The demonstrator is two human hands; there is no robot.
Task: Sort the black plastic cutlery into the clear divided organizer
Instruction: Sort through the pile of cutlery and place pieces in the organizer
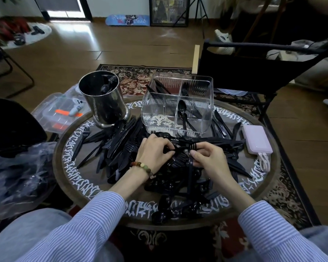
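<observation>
A big heap of black plastic cutlery (121, 140) covers the round table (261, 188). Behind it stands the clear divided organizer (159, 118); a spoon (182, 110) leans in its front right compartment, and a few dark pieces stand in the two back ones. My right hand (208, 157) pinches a black fork (192, 154) with its tines pointing up, in the middle of the heap. Close to its left, my left hand (153, 152), with a bead bracelet on the wrist, curls its fingers over pieces in the pile; what they hold is hidden.
A shiny metal cylinder (104, 103) with dark items inside stands at the back left of the table. A pink power bank (257, 141) with a white cable lies at the right edge. A black folding chair (254, 69) is behind the table; clear plastic packaging (13, 176) sits at the left.
</observation>
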